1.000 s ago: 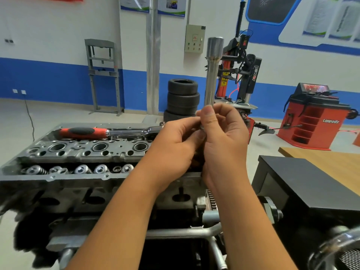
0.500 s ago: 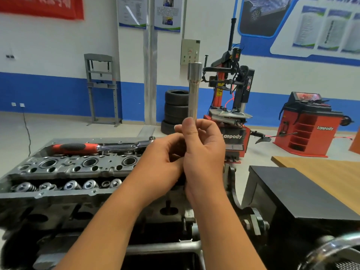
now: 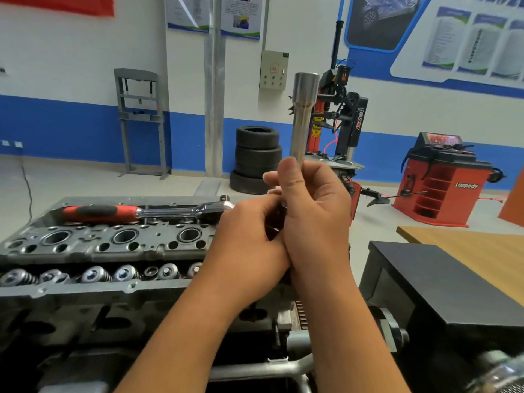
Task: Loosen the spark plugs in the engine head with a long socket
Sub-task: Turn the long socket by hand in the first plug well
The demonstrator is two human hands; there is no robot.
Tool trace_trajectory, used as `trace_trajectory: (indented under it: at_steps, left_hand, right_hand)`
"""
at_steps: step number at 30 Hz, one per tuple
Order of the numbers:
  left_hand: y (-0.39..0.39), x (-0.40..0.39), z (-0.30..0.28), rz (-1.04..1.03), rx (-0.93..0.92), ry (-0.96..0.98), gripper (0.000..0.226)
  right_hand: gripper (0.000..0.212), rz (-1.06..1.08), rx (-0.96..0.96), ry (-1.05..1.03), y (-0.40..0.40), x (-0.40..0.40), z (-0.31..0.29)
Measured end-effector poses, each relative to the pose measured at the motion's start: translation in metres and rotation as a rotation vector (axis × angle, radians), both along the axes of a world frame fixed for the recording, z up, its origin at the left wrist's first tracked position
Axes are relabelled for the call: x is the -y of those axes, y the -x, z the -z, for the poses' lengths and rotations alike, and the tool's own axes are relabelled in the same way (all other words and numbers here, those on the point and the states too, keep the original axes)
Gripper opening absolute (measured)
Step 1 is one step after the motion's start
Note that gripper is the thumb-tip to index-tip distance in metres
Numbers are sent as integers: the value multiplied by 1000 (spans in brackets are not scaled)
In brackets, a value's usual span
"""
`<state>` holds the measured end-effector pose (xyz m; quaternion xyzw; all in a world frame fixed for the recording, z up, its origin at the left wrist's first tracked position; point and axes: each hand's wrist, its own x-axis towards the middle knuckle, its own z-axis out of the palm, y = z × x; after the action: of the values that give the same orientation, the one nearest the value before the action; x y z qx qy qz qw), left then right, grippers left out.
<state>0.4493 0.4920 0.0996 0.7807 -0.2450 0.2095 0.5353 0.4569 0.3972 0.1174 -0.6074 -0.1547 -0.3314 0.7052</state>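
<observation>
Socket [image 3: 302, 114]: long, silver, held upright in front of the chest, above the right end of the head; its wide end points up, its lower end is hidden inside the hands.
Right hand [image 3: 314, 219]: fingers curled round the socket's lower shaft, thumb laid up along the near side of it.
Left hand [image 3: 249, 239]: pressed against the right one from the left, fingers curled in toward the socket's lower end; what they touch there is hidden, so I cannot tell whether they hold anything.
Head [image 3: 113, 245]: grey engine head lying across the left half of the view, three round plug wells in a row on top, a line of valve springs along the near edge.
Plugs: not to be seen; the wells look dark inside.
Ratchet [image 3: 141, 212]: red and black grip, chrome shank, lying flat along the far edge of the head, drive end toward the hands, apart from the socket.
Box [image 3: 442, 282]: black, to the right of the hands, near the head's right end.
Counter [image 3: 476, 248]: wooden top behind the box, at the right edge.
Tyres [image 3: 256, 163]: stack of four on the floor against the blue and white wall.
Tyre changer [image 3: 343, 123]: red and black, standing behind the socket.
Balancer [image 3: 442, 182]: red machine to the right on the floor.
</observation>
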Motion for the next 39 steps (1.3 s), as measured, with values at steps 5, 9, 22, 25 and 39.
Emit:
trace_trajectory:
  at_steps: [5,9,22,25,39]
  left_hand:
    - [2,-11,-6,338,-244,196,43]
    - [4,-12,-6,350,-216,192,38]
    - [4,-3,-3,252,-77,196,26]
    - [4,-2,-2,212,-73,230,25]
    - [7,3,-2,204,-57,296,22]
  right_hand:
    - [42,9,20,31,-3,-9,1]
    - [37,-33,11,-4,0,-10,2]
    - [45,-65,-25,-122,-2,-4,6]
    - [38,-110,-37,-162,-3,-3,7]
    - [33,-126,5,-245,6,2,7]
